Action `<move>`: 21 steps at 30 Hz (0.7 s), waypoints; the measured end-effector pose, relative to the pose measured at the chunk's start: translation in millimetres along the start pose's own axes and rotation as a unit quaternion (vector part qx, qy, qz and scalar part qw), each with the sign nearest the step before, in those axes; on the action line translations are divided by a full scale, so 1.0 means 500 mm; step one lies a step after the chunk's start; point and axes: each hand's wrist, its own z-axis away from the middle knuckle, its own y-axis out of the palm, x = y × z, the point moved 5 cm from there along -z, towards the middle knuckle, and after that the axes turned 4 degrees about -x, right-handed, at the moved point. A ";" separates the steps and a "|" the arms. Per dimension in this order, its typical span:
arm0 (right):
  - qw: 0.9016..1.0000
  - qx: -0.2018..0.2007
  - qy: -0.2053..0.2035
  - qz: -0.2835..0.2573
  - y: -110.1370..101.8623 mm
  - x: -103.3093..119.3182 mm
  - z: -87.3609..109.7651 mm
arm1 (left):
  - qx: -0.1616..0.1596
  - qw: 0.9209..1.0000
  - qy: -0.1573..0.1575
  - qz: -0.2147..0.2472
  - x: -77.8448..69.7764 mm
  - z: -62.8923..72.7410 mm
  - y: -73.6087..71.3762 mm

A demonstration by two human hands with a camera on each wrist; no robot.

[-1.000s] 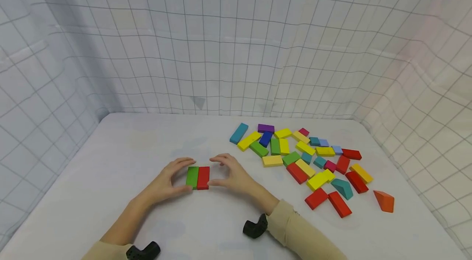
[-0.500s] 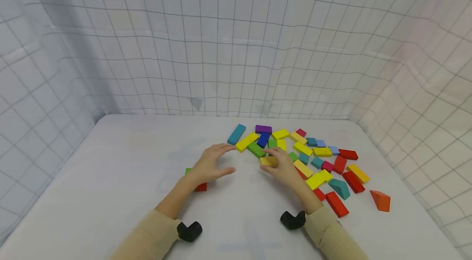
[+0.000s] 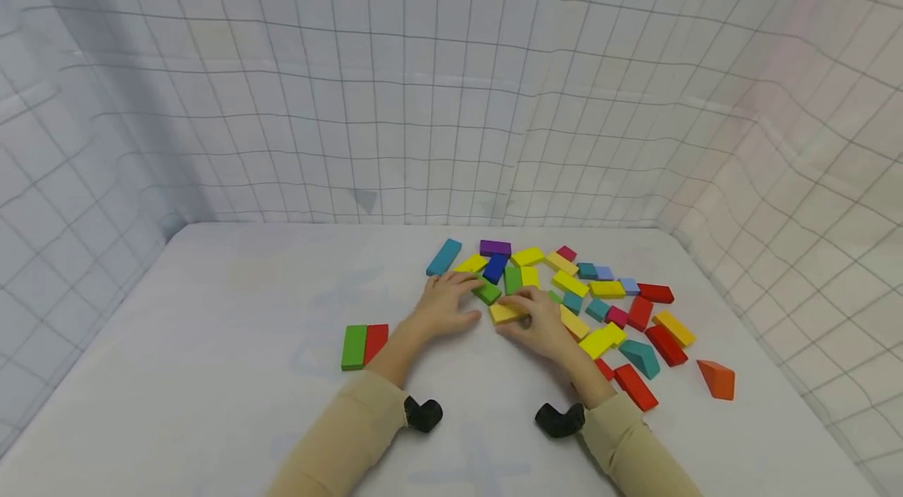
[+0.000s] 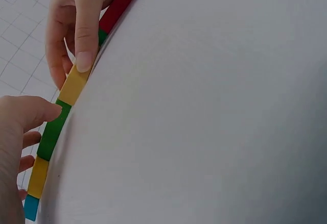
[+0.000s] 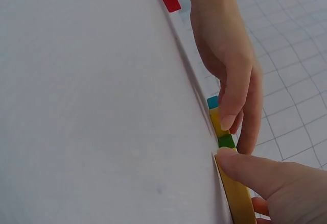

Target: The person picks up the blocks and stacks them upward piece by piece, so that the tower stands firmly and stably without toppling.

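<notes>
My right hand (image 3: pixel 542 326) pinches a pale yellow rectangular block (image 3: pixel 506 314) at the near left edge of the block pile, thumb on its near side and fingers on the far side. My left hand (image 3: pixel 439 310) lies just left of the pile, its fingers spread and loosely bent. Its fingertips reach a green block (image 3: pixel 489 292) and partly cover a yellow block (image 3: pixel 471 264). In the left wrist view its thumb overlaps the green block (image 4: pixel 55 129); whether it touches cannot be told. Left of the hands, another green block (image 3: pixel 354 347) and a red block (image 3: pixel 376 342) lie side by side.
Many coloured blocks spread over the right half of the white table (image 3: pixel 233 340), among them a blue block (image 3: pixel 444 257), a teal triangular block (image 3: pixel 640 358) and an orange wedge (image 3: pixel 716 379). A white gridded curtain (image 3: pixel 423 89) surrounds the table's back and sides.
Both hands have left the green and red pair and moved right to the pile. My right hand has taken hold of the pale yellow block; my left has come up to the green block.
</notes>
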 end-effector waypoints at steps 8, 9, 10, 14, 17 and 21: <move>1.000 0.023 0.000 -0.008 0.003 0.005 0.003 | -0.022 1.000 0.010 -0.017 -0.008 0.005 -0.003; 1.000 0.028 -0.007 -0.011 0.002 0.006 0.003 | -0.024 1.000 0.014 -0.013 -0.009 0.007 -0.003; 0.999 0.036 -0.012 -0.016 0.001 0.007 0.004 | -0.026 0.999 0.020 -0.005 -0.010 0.009 -0.003; 0.996 0.074 -0.026 -0.044 -0.005 0.012 0.006 | -0.028 0.998 0.036 0.038 -0.012 0.018 -0.003; 0.996 0.083 -0.018 -0.031 -0.013 0.011 0.007 | -0.033 0.997 0.036 0.055 -0.010 0.024 0.000; 0.998 0.069 0.004 0.007 -0.023 0.002 0.009 | -0.053 0.997 0.025 0.049 -0.006 0.030 0.005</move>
